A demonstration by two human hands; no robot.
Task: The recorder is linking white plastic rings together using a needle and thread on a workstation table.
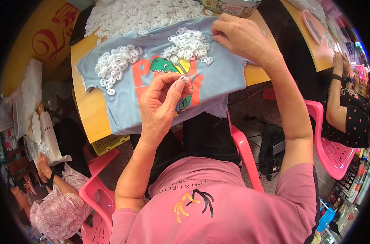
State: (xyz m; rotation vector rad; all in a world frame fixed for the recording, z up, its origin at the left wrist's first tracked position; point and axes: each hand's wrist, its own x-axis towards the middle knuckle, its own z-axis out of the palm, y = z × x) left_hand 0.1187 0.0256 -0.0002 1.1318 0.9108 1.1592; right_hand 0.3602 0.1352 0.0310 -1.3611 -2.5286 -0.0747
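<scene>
Fingers of the left hand (pixel 162 99) pinch one small white plastic ring (pixel 183 79) over the blue shirt (pixel 221 77) on the table (pixel 91 110). Right hand (pixel 240 36) rests far right, fingers curled together beside the ring pile (pixel 189 44), holding nothing that I can see. Light, stiff, slippery piece, I'd say; grip its rim.

Two hands (pixel 162 101), one shirt (pixel 124 105)

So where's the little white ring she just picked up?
In the head view, the ring is near centre, pinched in the left hand fingers over the shirt, just below the dinosaur print.
</scene>
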